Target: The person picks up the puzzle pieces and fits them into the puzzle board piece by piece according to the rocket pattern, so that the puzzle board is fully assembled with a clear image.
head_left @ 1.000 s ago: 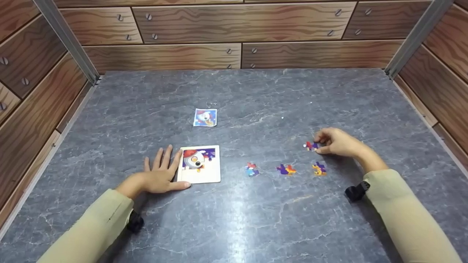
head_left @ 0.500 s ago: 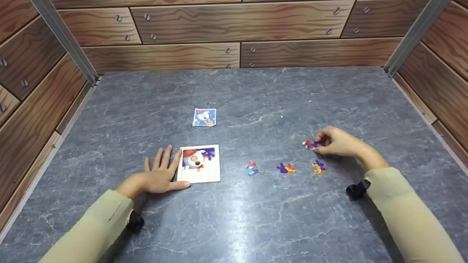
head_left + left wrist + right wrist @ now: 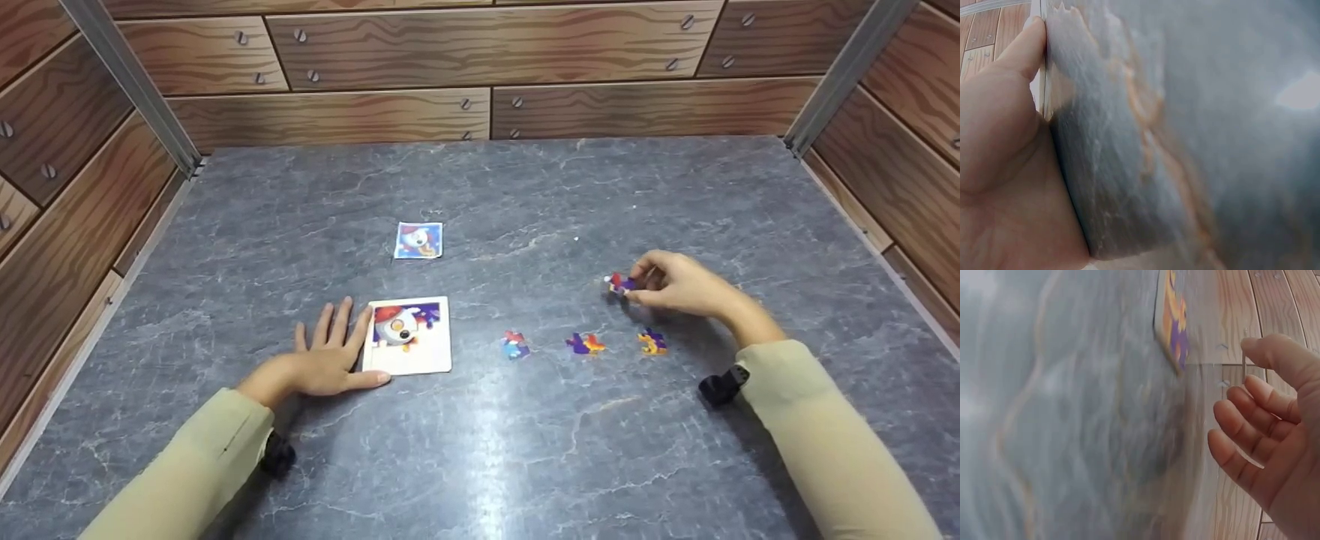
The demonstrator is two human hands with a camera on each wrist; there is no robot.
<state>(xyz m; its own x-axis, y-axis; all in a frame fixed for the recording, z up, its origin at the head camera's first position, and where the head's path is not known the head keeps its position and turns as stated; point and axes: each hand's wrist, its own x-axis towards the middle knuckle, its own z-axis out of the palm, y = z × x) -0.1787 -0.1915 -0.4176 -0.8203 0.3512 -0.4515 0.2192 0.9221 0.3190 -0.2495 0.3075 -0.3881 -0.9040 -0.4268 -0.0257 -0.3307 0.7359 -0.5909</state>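
Note:
My left hand (image 3: 326, 367) lies flat with spread fingers at the left side of a white puzzle tray (image 3: 424, 362). Its index finger and thumb touch the tray's edges. Part of a cartoon picture fills the tray's upper area. Over to the right, my right hand (image 3: 679, 283) pinches a red and purple jigsaw piece (image 3: 618, 284) between thumb and index finger, just above the table. The right wrist view shows that piece edge-on as a thin sliver (image 3: 1244, 363). In the left wrist view the thumb (image 3: 1030, 48) is against the tray's edge.
Three loose jigsaw pieces lie in a row: one red and light blue (image 3: 515, 345), one purple and orange (image 3: 585, 344), one yellow and purple (image 3: 652, 342). A small picture card (image 3: 418, 241) lies behind the tray. Wood-patterned walls (image 3: 480, 112) border the grey marbled table (image 3: 510, 187).
My right hand has lifted the pinched jigsaw piece off the table and moved it slightly left and away from me. The left hand and tray have stayed put.

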